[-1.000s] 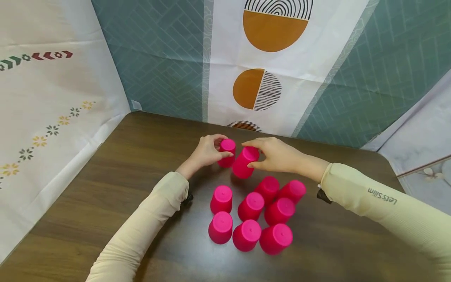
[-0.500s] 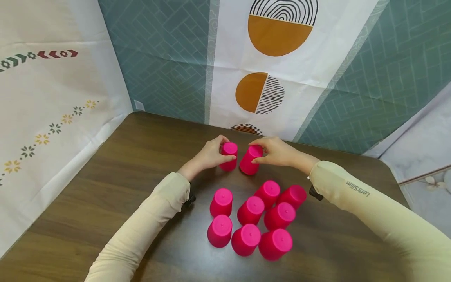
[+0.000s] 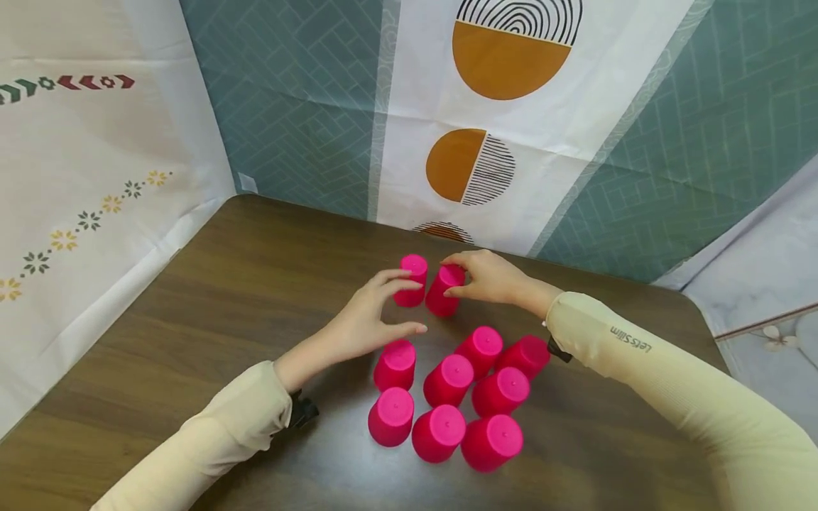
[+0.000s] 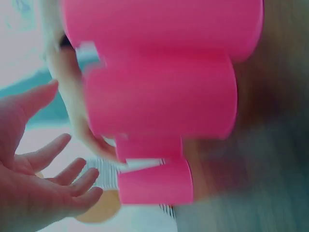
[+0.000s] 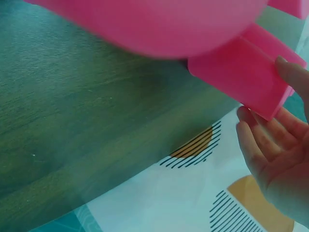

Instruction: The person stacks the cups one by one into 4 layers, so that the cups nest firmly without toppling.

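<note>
Pink cups stand upside down on the brown table. At the back, my right hand (image 3: 488,277) holds one cup (image 3: 441,304) by thumb and fingers near its upturned base; the right wrist view shows that grip on the cup (image 5: 241,72) too. Just left of it stands another back cup (image 3: 414,265), close beside it. My left hand (image 3: 351,323) is held in front of that cup, fingers spread and holding nothing; two of its fingers overlap the cup in the head view. Under the left thumb is a front-group cup (image 3: 394,357).
Several more upside-down pink cups, among them a front right cup (image 3: 492,443), stand close together in front of the hands. The wood-grain table (image 3: 211,305) extends left. A patterned cloth (image 3: 409,163) hangs behind its back edge.
My left hand has let go of the back left cup and drawn toward the front left, fingers opening. The cup in my right hand shifted right, then back slightly toward the left one.
</note>
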### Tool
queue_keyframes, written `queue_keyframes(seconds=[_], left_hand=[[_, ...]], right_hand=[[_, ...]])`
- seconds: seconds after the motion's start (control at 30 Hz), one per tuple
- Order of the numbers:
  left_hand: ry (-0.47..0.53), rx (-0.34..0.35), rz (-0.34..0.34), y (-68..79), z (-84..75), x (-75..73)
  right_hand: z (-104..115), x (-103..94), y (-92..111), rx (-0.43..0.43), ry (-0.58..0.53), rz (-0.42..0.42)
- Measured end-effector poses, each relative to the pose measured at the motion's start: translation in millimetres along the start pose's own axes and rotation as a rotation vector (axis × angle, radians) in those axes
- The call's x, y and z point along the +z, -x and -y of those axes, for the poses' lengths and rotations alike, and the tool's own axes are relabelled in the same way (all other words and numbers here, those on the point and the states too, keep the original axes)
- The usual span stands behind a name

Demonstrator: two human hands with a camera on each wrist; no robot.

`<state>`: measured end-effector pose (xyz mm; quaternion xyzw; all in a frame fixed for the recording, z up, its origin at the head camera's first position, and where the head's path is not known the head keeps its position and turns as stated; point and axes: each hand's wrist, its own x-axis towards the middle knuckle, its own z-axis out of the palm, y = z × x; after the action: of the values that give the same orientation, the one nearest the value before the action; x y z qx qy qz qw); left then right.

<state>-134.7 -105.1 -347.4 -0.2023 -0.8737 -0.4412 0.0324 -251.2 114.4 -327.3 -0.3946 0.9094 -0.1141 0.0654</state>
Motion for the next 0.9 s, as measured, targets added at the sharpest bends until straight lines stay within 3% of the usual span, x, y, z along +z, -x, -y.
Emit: queue_keyframes(seconds=[0.13, 0.27, 0.47, 0.67, 0.9], left_hand=[[0.047, -0.051, 0.132, 26.7, -17.6, -0.1], [0.051, -0.118, 0.231, 42.3, -25.0, 1.1], [0.078, -0.142, 0.23, 48.6, -17.7, 8.6], [0.104, -0.156, 0.178, 48.6, -9.7, 11.5], [0.089, -0.124, 0.189, 47.2, -1.3, 9.5]], right_hand=[[0, -0.2, 0, 0.033, 0.004, 0.009], [1, -0.9, -2, 0.058, -0.005, 0.023], [3, -2.2, 2, 0.108, -0.006, 0.072], [0, -6.7, 9, 0.109, 0.041, 0.126], [1, -12.5, 29, 0.094, -0.023, -0.005]])
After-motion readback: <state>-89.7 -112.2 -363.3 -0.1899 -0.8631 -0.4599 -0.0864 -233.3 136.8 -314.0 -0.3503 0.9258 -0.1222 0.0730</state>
